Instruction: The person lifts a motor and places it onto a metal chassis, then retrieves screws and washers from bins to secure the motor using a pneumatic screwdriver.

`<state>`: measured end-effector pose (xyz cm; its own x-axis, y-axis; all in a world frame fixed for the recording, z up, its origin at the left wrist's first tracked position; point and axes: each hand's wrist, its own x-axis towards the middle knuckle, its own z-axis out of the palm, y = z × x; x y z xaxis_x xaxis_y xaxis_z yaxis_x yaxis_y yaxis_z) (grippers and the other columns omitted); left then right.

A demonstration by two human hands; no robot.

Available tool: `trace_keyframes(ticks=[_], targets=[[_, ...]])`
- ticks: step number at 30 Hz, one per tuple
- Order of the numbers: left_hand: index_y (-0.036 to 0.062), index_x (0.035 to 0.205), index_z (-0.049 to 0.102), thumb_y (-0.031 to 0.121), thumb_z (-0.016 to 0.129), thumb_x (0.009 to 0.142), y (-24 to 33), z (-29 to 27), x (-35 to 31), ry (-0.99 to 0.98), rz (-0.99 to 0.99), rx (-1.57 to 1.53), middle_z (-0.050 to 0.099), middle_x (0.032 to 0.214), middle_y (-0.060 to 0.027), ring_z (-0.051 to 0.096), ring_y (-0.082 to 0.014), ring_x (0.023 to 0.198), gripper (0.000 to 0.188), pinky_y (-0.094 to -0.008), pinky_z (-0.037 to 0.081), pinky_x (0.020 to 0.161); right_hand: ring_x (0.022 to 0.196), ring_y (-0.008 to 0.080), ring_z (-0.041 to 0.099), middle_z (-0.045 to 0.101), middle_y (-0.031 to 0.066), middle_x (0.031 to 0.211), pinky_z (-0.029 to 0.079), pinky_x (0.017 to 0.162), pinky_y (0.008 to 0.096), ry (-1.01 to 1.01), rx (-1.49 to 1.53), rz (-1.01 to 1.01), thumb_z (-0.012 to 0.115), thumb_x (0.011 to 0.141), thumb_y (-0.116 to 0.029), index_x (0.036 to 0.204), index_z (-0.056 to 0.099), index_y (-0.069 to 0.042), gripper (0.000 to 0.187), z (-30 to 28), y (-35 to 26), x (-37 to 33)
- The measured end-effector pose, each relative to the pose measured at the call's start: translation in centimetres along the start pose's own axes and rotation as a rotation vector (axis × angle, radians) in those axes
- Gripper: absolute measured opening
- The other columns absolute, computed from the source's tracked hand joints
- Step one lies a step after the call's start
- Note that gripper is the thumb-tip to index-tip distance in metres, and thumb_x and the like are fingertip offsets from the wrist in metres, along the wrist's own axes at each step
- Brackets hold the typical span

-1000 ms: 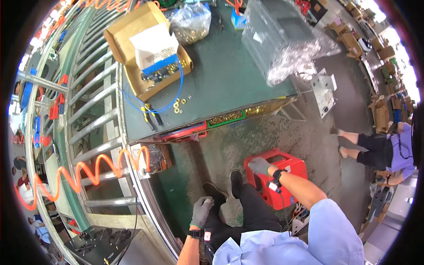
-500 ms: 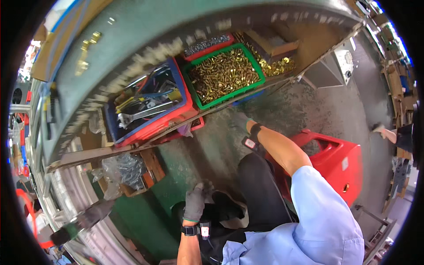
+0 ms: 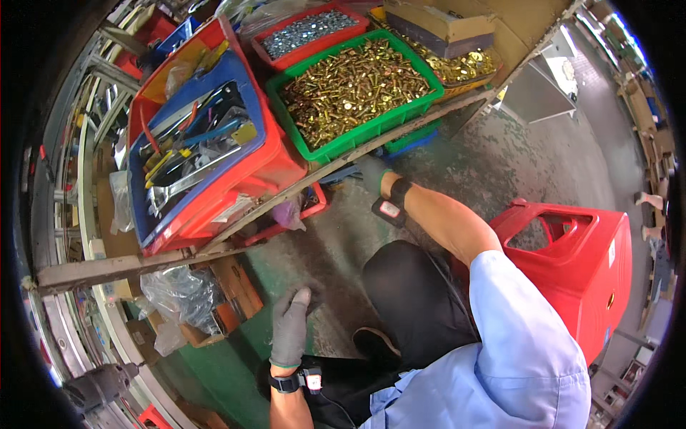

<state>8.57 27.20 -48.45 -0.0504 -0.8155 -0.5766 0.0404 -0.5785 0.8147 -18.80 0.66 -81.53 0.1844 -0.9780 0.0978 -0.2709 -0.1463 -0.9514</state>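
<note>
My left hand (image 3: 290, 329), in a grey glove, hangs over the floor in front of my legs. Its thumb is stretched out and the fingers look loosely bent, with nothing visible in them. Close under the shelf's wooden front edge (image 3: 343, 161) is my right hand (image 3: 373, 176), also gloved in grey. The shelf edge and shadow hide its fingers, so what they touch cannot be seen. Above it on the shelf stands a green crate (image 3: 350, 146) full of brass-coloured screws (image 3: 350, 93). Below are a blue bin (image 3: 411, 145) and a red bin (image 3: 314, 204) with a purple bag (image 3: 289, 213).
A red and blue bin (image 3: 264, 168) of wrenches and pliers stands left on the shelf. Behind the screws sits a red tray (image 3: 311, 34) of silver fasteners. A red plastic stool (image 3: 589, 264) lies at my right. A power drill (image 3: 100, 386) hangs at lower left.
My view has shifted closer to the shelf, whose inside shows more fully. My right hand has moved up and left to the shelf edge. My left hand has moved slightly left.
</note>
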Motion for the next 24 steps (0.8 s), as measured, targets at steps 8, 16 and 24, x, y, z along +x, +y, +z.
trace_keyframes(ticks=[8,16,24], targets=[[-0.0053,0.119,0.067,0.016,0.053,0.103,1.5,2.5,0.7,-0.227,0.093,0.331,0.069,0.115,-0.0128,0.066,-0.0218,0.109,0.030,-0.0358,0.050,0.103,0.112,0.0364,0.064,0.066,0.0192,0.122,0.056,0.092,0.0440,-0.038,-0.351,-0.009,0.071,0.092,-0.026,0.122,0.063,-0.003,0.038,-2.3,-4.1,-0.1],[-0.0014,0.118,0.068,0.019,0.058,0.101,1.2,3.4,1.3,-0.197,0.184,0.498,0.068,0.107,-0.0097,0.063,-0.0192,0.101,0.028,-0.0307,0.049,0.092,0.122,0.0267,0.065,0.065,0.0090,0.131,0.057,0.101,0.0465,-0.043,0.541,0.280,0.053,0.105,-0.013,0.126,0.060,-0.003,0.025,-8.4,-16.9,-2.4],[0.0009,0.120,0.069,0.022,0.060,0.101,1.2,4.0,0.7,-0.211,0.232,0.587,0.073,0.113,-0.0160,0.070,-0.0275,0.106,0.031,-0.0359,0.052,0.094,0.119,0.0283,0.066,0.064,0.0106,0.135,0.058,0.097,0.0432,0.075,0.099,0.261,0.056,0.103,-0.018,0.128,0.061,-0.003,0.029,-19.5,-13.6,-1.1]])
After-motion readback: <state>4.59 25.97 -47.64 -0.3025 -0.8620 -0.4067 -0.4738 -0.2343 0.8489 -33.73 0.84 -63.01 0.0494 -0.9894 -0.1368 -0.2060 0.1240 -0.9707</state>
